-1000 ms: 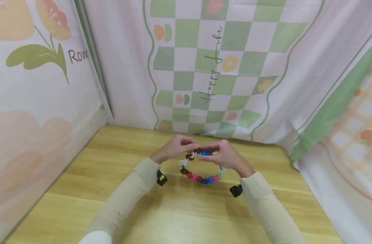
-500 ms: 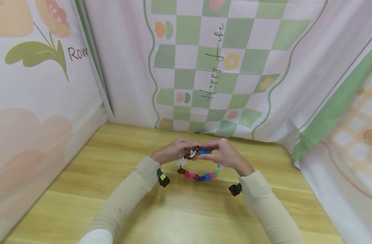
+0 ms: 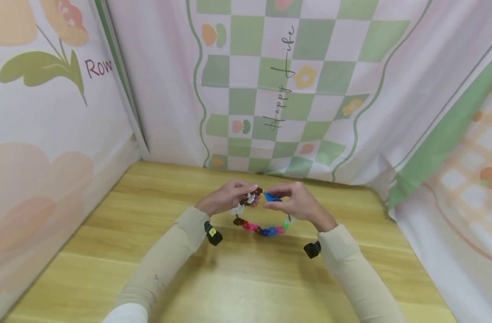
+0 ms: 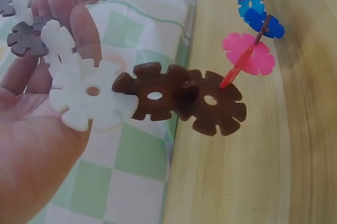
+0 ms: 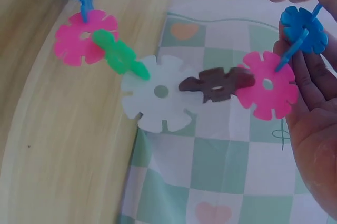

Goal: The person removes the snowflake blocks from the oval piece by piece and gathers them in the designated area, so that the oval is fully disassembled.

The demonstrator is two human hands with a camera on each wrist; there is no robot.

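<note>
A chain of notched plastic snowflake discs hangs in a loop between my two hands, in brown, white, pink, red, blue and green. My left hand pinches its brown-and-white end. Opposite, my right hand pinches the blue end between thumb and fingers. A small gap shows between the two ends. The left wrist view has a white disc beside the palm, slotted to brown discs. In the right wrist view, a pink disc and a blue disc lie against the right fingers.
Below the hands is a wood-grain table. A checked curtain hangs behind its far edge, with a printed white panel at left and more cloth at right. Each wrist wears a small black camera.
The brown-and-white end and the blue end, close together before, now stand slightly apart. My left hand has turned and drawn a little left; the chain's lower part has risen slightly in the head view.
</note>
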